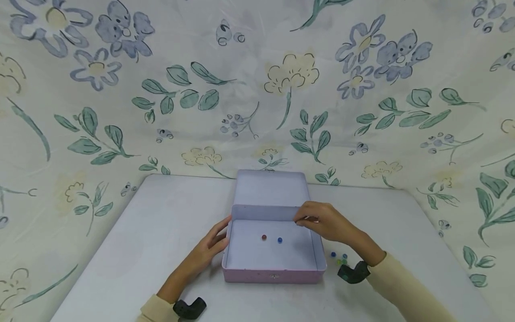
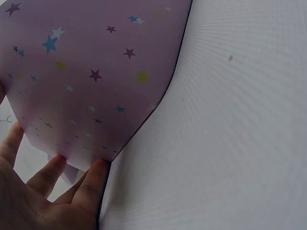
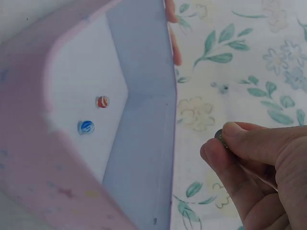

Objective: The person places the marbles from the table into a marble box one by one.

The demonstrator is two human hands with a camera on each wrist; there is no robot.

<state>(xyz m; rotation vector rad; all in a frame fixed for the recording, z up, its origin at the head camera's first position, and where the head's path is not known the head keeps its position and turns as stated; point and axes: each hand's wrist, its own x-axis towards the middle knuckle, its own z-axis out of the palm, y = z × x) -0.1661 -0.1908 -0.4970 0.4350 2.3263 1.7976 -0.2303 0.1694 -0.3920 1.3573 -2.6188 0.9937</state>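
A pink tin box (image 1: 273,276) with a pale inside stands on the table, its lid (image 1: 271,188) folded back. Inside lie a red-and-white marble (image 3: 102,101) and a blue marble (image 3: 87,127), a little apart. My left hand (image 1: 203,251) rests against the box's left side; in the left wrist view its fingertips (image 2: 99,166) touch the star-printed wall (image 2: 86,96). Over the right rear part of the box, my right hand (image 1: 327,222) pinches a dark greenish marble (image 3: 219,137) between thumb and fingers. The fingers hide much of that marble.
Several blue and green marbles (image 1: 339,262) lie on the white table (image 1: 157,228), right of the box and near the right wrist's black strap (image 1: 354,272). A flower-printed cloth (image 1: 249,89) hangs behind the table.
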